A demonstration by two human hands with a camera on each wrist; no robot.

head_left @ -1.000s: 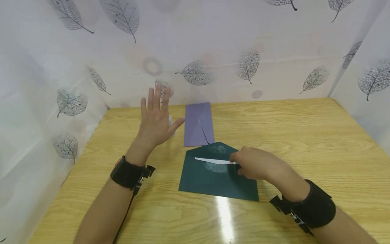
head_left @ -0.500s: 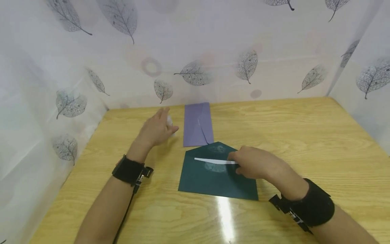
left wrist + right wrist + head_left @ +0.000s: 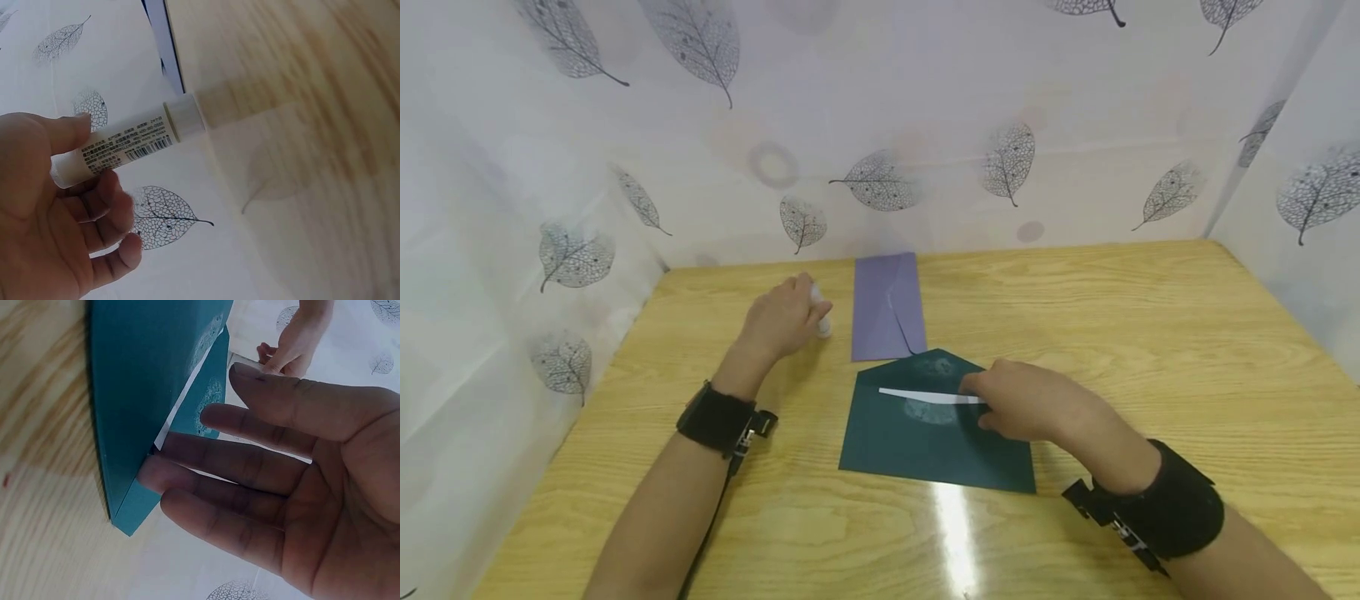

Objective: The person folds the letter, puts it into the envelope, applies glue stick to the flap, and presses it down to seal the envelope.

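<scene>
My left hand [image 3: 781, 321] holds a white glue stick [image 3: 128, 142] between thumb and fingers; black print and a barcode cover its side. The tube stands upright on the table, left of the purple envelope. A dark green envelope [image 3: 887, 442] lies in front with its flap spread toward the back, and whitish smears mark flap and body. White paper [image 3: 928, 397] shows as a thin strip in its mouth. At the right end of that mouth is my right hand [image 3: 1030, 400]. In the right wrist view its fingers [image 3: 237, 465] are nearly straight, fingertips at the envelope's edge.
A purple envelope [image 3: 880, 308] lies behind the green one, its lower edge close to the green flap. The wooden table [image 3: 1150, 333] ends at a white cloth [image 3: 925, 108] with leaf prints behind and at both sides. Each wrist wears a black strap [image 3: 718, 421] with a camera.
My left hand, raised with fingers spread a second ago, has lowered and closed its fingers on the glue stick. The right hand and both envelopes stay in place.
</scene>
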